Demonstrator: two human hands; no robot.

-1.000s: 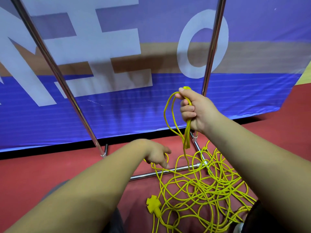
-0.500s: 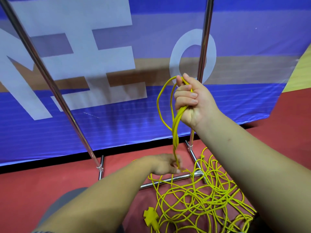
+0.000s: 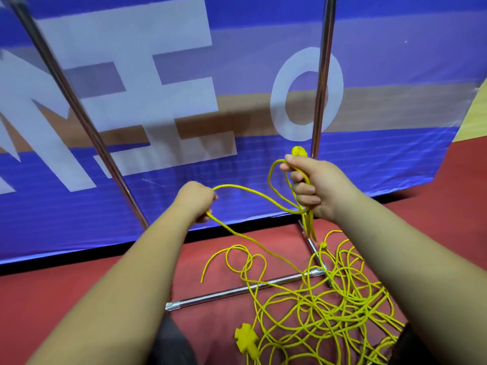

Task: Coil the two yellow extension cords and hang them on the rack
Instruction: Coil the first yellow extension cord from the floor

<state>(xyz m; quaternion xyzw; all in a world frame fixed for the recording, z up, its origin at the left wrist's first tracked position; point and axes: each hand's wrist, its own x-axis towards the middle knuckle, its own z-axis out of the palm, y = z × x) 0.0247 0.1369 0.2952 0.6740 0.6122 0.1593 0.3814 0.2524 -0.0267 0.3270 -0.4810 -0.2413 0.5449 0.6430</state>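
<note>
My right hand (image 3: 317, 187) grips several loops of yellow extension cord (image 3: 279, 194) in a fist, with a yellow plug end (image 3: 299, 151) sticking up above the thumb. My left hand (image 3: 196, 198) is raised to its left and grips one strand of the same cord, which arcs across to the right hand and trails down to the floor. A large tangle of yellow cord (image 3: 324, 309) lies on the red floor below, with a cross-shaped yellow socket (image 3: 246, 339) at its near edge. The metal rack (image 3: 320, 83) stands just behind both hands.
The rack's left upright (image 3: 79, 111) slants up at the left and its base bar (image 3: 237, 289) lies on the red floor (image 3: 66, 291) under the tangle. A blue banner (image 3: 184, 167) with white letters stands close behind the rack.
My left hand rose from the floor tangle, pulling a strand up and out to the left. My right hand dropped slightly and keeps hold of its loops.
</note>
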